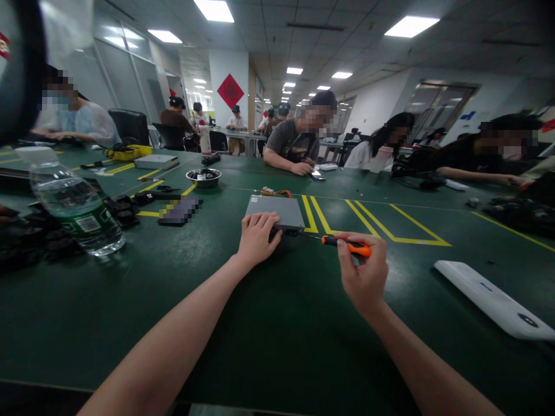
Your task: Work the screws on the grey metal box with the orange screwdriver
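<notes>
A flat grey metal power supply unit [281, 211] lies on the green table, with a bundle of coloured wires [276, 192] at its far edge. My left hand [259, 236] grips its near left edge, fingers over the top and the thumb at the front side. An orange and black screwdriver [359, 248] is pinched in my right hand [365, 268], to the right of the unit. Its thin shaft points left, the end at the unit's near right corner; whether the tip sits in a screw is too small to tell.
A water bottle [78, 202] stands at the left, near a dark phone [180, 210]. Behind them are a metal bowl [203, 177] and another grey box [156, 162]. A white elongated device [489, 297] lies at the right. Several people sit across the green table [277, 323].
</notes>
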`<action>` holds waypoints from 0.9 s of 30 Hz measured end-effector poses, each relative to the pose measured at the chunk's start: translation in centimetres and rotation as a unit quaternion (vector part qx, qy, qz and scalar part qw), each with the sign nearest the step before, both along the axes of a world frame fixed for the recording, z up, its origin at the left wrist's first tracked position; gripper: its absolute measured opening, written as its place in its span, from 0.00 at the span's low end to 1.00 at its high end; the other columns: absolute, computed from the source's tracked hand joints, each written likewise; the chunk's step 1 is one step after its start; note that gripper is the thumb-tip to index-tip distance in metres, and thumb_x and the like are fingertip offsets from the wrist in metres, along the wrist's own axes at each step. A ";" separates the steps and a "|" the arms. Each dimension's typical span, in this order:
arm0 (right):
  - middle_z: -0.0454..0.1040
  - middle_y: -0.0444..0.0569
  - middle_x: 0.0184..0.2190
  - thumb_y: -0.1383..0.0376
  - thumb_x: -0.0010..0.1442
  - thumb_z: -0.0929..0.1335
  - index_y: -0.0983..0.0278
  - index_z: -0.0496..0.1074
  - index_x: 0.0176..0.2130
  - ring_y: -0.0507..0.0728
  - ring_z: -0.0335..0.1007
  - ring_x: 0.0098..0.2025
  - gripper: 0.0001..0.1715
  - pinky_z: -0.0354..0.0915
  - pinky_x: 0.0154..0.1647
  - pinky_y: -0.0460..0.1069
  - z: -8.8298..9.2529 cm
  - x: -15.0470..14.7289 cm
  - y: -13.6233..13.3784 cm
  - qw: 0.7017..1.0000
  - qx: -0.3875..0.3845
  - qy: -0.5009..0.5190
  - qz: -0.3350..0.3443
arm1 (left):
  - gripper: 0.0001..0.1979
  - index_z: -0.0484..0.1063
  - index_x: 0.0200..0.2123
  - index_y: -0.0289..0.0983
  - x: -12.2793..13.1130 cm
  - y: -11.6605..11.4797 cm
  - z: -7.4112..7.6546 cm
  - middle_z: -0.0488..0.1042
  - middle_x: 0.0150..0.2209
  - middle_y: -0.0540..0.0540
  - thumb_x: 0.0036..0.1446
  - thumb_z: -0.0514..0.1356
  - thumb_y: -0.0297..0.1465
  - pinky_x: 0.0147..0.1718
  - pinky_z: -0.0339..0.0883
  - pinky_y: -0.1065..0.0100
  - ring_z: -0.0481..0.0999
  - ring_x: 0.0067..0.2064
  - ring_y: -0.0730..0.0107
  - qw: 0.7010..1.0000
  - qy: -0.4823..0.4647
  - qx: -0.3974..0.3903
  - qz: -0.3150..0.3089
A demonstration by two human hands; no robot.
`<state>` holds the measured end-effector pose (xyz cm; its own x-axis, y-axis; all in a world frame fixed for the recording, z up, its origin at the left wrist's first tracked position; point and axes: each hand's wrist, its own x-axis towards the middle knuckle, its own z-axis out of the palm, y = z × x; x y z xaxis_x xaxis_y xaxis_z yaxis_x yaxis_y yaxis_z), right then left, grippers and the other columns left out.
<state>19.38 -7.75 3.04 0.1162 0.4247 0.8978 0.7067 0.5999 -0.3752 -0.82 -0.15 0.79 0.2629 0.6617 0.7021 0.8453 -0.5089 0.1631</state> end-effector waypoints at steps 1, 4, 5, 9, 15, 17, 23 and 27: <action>0.71 0.48 0.35 0.70 0.54 0.66 0.62 0.62 0.40 0.54 0.70 0.39 0.12 0.69 0.39 0.53 0.0 0.0 0.0 1.000 0.012 -0.016 0.000 | 0.14 0.64 0.47 0.42 0.0 0.0 0.0 0.68 0.51 0.47 0.56 0.53 0.35 0.49 0.51 0.56 0.63 0.52 0.59 1.000 0.000 -0.001 0.001; 0.72 0.48 0.37 0.72 0.54 0.65 0.61 0.61 0.42 0.54 0.70 0.41 0.15 0.69 0.40 0.53 -0.3 -0.2 -0.1 0.994 0.048 -0.093 0.030 | 0.14 0.64 0.47 0.42 0.0 0.0 0.0 0.68 0.51 0.47 0.56 0.53 0.35 0.49 0.51 0.56 0.63 0.52 0.59 1.000 0.001 -0.003 0.003; 0.72 0.49 0.38 0.73 0.54 0.65 0.61 0.60 0.43 0.54 0.70 0.42 0.16 0.69 0.40 0.53 -0.4 -0.3 -0.1 0.989 0.055 -0.129 0.047 | 0.14 0.64 0.47 0.42 0.0 0.0 0.0 0.68 0.51 0.47 0.56 0.53 0.35 0.49 0.51 0.56 0.63 0.52 0.59 1.000 0.003 -0.004 0.004; 0.70 0.51 0.41 0.73 0.53 0.65 0.61 0.60 0.41 0.55 0.68 0.45 0.15 0.69 0.42 0.52 -0.7 -0.8 -0.8 0.955 0.070 -0.279 0.073 | 0.14 0.64 0.46 0.42 0.1 0.0 0.0 0.69 0.51 0.48 0.56 0.53 0.35 0.49 0.50 0.56 0.63 0.51 0.60 1.000 0.004 -0.004 0.006; 0.68 0.50 0.34 0.67 0.53 0.67 0.62 0.63 0.37 0.55 0.65 0.36 0.09 0.67 0.32 0.50 -0.4 -1.4 -1.9 0.936 0.092 -0.336 -0.049 | 0.14 0.64 0.47 0.42 0.1 0.0 0.0 0.69 0.50 0.47 0.56 0.53 0.35 0.49 0.50 0.56 0.63 0.51 0.59 1.000 0.002 -0.001 0.003; 0.68 0.50 0.34 0.70 0.54 0.66 0.62 0.63 0.40 0.55 0.65 0.37 0.12 0.67 0.33 0.49 -0.5 -1.6 -2.1 0.936 0.090 -0.336 -0.049 | 0.14 0.64 0.47 0.42 0.1 0.0 0.0 0.69 0.50 0.47 0.56 0.53 0.35 0.49 0.50 0.56 0.63 0.51 0.60 1.000 0.000 0.000 0.002; 0.66 0.57 0.43 0.75 0.54 0.62 0.66 0.63 0.41 0.57 0.65 0.45 0.13 0.69 0.38 0.50 -1.0 -2.3 -2.6 0.936 0.058 -0.346 -0.007 | 0.14 0.64 0.46 0.43 0.1 0.0 0.0 0.69 0.50 0.47 0.56 0.53 0.35 0.49 0.50 0.57 0.63 0.51 0.60 1.000 -0.004 0.000 0.001; 0.70 0.54 0.39 0.70 0.55 0.64 0.64 0.66 0.39 0.60 0.65 0.42 0.09 0.68 0.38 0.55 -0.4 -2.1 -2.5 0.940 0.040 -0.335 -0.052 | 0.14 0.64 0.46 0.43 0.0 0.0 0.0 0.69 0.50 0.48 0.56 0.53 0.35 0.49 0.50 0.56 0.63 0.51 0.60 1.000 -0.004 -0.002 0.003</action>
<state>17.29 -10.24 2.62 -0.4488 0.3710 0.8130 0.8250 0.5216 0.2175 -0.81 -0.13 0.79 0.2529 0.6658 0.7020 0.8467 -0.5034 0.1724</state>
